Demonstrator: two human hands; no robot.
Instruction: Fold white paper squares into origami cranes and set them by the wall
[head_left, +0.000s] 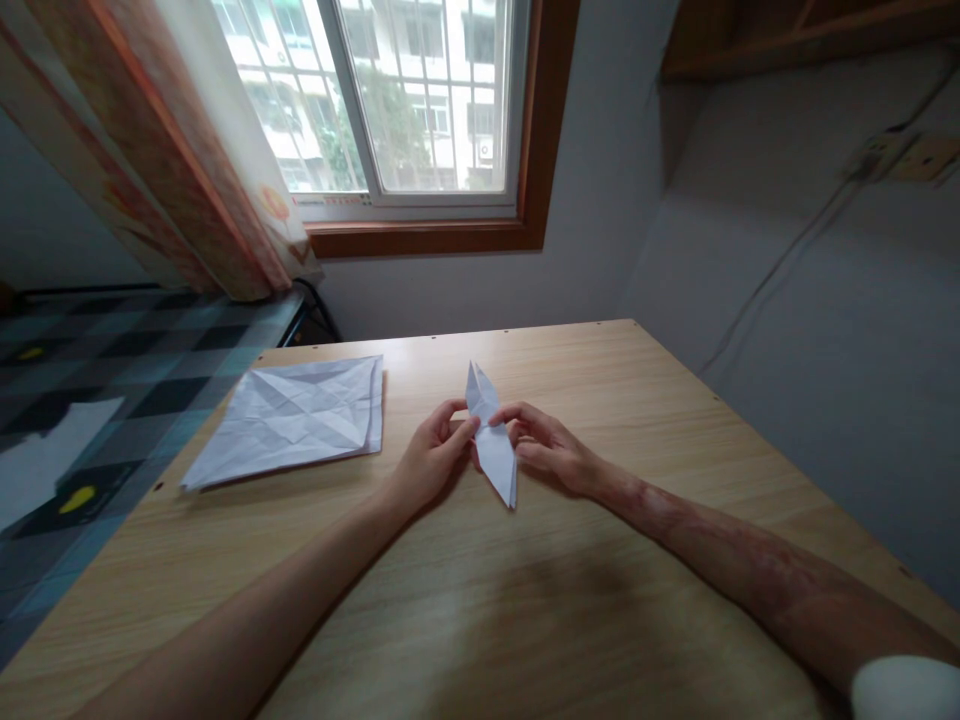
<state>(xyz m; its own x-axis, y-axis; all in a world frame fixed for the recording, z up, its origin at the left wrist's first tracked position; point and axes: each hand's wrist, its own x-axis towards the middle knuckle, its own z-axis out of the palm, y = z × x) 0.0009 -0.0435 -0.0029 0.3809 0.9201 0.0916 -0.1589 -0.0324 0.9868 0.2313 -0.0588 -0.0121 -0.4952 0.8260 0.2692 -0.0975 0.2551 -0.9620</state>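
A narrow folded piece of white paper [496, 465], pointed at both ends, is held above the middle of the wooden table. Two separate points stand up at its far end, and the near end tapers toward me. My left hand [439, 445] pinches its left edge, thumb on top and fingers partly behind. On the other side my right hand [551, 447] has its index finger laid on the paper near the middle, with the other fingers curled at the right edge. The paper hides some of the fingertips.
Creased white paper sheets [300, 405] lie stacked on the left of the wooden table [585, 620]. Beyond the table's left edge is a checked bedspread [187, 335] with a torn-looking white paper [56, 455] on it. A window [435, 110] and wall stand behind; a cable [780, 265] hangs at right.
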